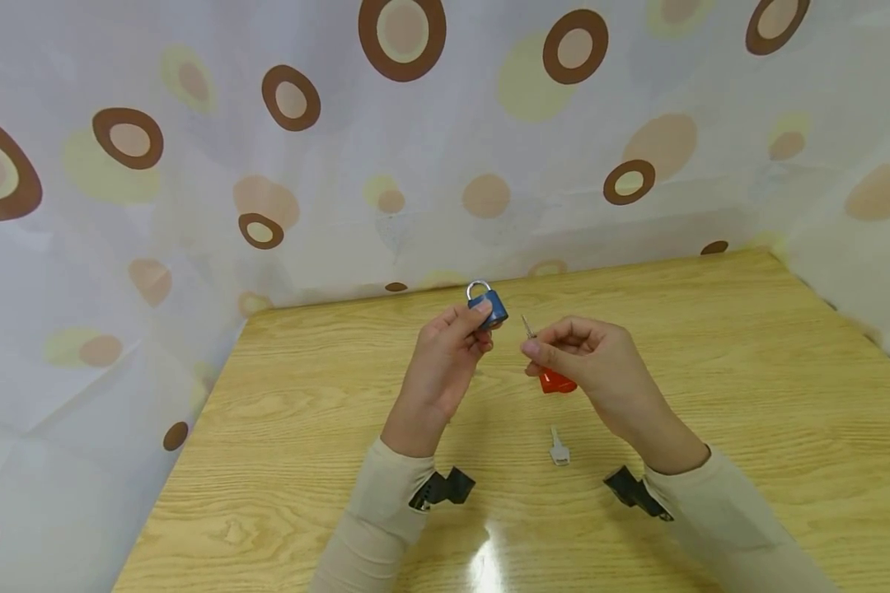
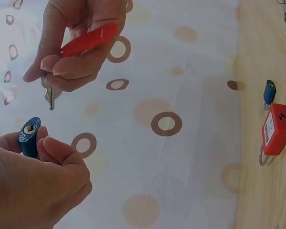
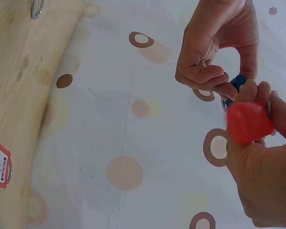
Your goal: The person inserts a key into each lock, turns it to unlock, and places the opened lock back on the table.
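Observation:
My left hand (image 1: 445, 354) holds a blue padlock (image 1: 489, 310) between thumb and fingers, its silver shackle up in the head view. In the left wrist view, the keyhole in its underside faces the other hand. With thumb and fingertips my right hand (image 1: 601, 362) pinches a key (image 2: 49, 95), its blade sticking out. A red tag (image 2: 90, 40) lies against that hand's fingers. The key tip is close to the padlock but apart from it. In the right wrist view the red tag (image 3: 249, 122) covers part of the fingers, and the key blade is hidden.
A loose silver key (image 1: 559, 450) lies on the wooden table (image 1: 267, 461) below the hands. The left wrist view also shows a red padlock (image 2: 278, 130) and a second blue padlock (image 2: 270, 91) on the tabletop. A dotted sheet (image 1: 326, 165) stands behind the table.

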Available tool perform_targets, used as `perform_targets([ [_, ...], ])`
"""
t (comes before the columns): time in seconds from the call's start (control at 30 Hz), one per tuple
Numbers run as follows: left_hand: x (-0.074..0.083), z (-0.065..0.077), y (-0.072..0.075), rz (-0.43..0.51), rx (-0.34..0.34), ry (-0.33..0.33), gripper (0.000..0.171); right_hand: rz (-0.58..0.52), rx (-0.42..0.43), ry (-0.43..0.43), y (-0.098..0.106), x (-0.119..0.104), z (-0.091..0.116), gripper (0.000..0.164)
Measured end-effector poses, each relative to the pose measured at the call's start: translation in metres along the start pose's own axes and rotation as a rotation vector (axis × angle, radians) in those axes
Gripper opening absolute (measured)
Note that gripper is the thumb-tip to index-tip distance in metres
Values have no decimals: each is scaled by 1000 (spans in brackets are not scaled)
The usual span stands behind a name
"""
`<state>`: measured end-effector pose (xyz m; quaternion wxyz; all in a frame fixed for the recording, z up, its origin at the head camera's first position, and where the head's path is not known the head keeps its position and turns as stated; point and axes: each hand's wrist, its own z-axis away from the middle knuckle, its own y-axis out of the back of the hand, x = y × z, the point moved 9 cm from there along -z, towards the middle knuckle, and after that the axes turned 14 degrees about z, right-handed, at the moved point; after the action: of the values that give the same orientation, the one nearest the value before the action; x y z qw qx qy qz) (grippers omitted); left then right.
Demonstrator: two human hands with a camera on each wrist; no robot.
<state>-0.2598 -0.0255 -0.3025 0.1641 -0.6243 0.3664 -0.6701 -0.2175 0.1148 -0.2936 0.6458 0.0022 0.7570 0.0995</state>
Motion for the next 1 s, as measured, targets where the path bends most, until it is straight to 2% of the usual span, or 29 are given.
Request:
perform_targets([
  [0.17, 2, 0, 1, 17, 20, -17, 16, 15, -5, 27, 0, -1, 0, 21],
  [0.3, 3, -1, 3, 21, 39, -28, 15, 36, 8, 4, 1, 1, -1, 27],
  [0.5, 1, -1, 2, 10, 40, -26, 12, 73, 6, -69, -3, 7, -1, 17],
  [0.7, -1, 1, -1, -24, 28, -30, 12, 113, 32, -122, -3, 11, 0, 15],
  [1.0, -2, 2, -6, -78, 0, -54, 11, 91, 42, -133, -5, 13, -1, 16],
])
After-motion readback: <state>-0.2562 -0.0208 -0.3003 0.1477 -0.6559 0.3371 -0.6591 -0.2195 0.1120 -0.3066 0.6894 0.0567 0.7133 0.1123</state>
